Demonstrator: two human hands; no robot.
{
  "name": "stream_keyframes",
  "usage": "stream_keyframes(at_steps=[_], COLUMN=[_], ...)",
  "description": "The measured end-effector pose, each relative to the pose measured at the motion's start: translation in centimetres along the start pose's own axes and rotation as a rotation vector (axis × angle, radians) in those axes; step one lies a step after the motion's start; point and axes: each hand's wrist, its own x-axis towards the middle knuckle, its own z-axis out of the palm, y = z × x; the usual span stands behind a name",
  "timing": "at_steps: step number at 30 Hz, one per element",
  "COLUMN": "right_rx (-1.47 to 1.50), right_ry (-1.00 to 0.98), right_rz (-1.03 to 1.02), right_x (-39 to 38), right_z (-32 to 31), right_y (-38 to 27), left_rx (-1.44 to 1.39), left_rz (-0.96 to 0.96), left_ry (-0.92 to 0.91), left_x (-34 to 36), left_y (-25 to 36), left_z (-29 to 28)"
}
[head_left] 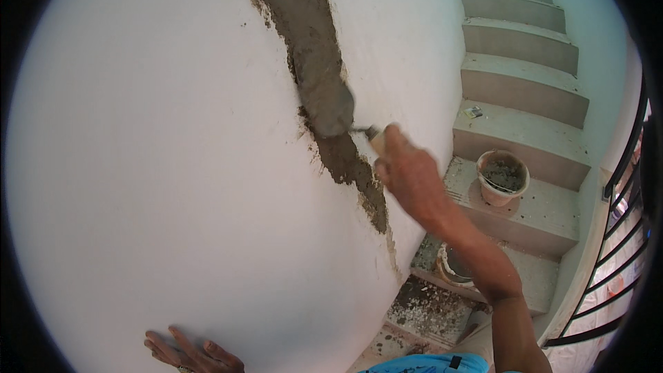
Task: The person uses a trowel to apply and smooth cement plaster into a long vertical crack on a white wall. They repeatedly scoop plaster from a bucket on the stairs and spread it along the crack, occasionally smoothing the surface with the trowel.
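Note:
My right hand (412, 174) is closed round the wooden handle of a trowel (333, 112). The trowel's blade lies against grey mortar (297, 21) that fills a long channel cut down the white wall (173, 131). Below the blade the channel (345, 159) looks darker, rougher and hollow, narrowing to a thin crack with chipped edges. Lower left, my left hand (193, 354) rests on the wall with its fingers spread, holding nothing; its wrist is mostly cut off by the picture's lower edge.
Stairs (521, 83) climb on the right. A bucket of mortar (502, 176) stands on one step, and a second bucket (452, 266) below is partly hidden by my forearm. Mortar crumbs (435, 307) litter the lower steps. A black railing (615, 255) edges the far right.

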Motion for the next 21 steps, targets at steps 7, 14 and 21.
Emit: stream_keyframes(at_steps=[7,14,21], right_rx=[0.071,0.076,0.061], right_ry=[-0.150,0.047,-0.128], right_rz=[0.009,0.006,-0.019], right_x=[-3.7,2.7,-1.2], right_z=[-2.7,-3.6,-1.3], right_y=[-0.2,1.0,0.8], left_rx=[0.054,-0.186,-0.184], left_rz=[-0.023,-0.071,-0.061], left_ry=[-0.015,0.090,0.095], left_x=[0.0,0.3,0.4], left_y=[0.0,0.8,0.9], left_z=[0.0,0.1,0.2])
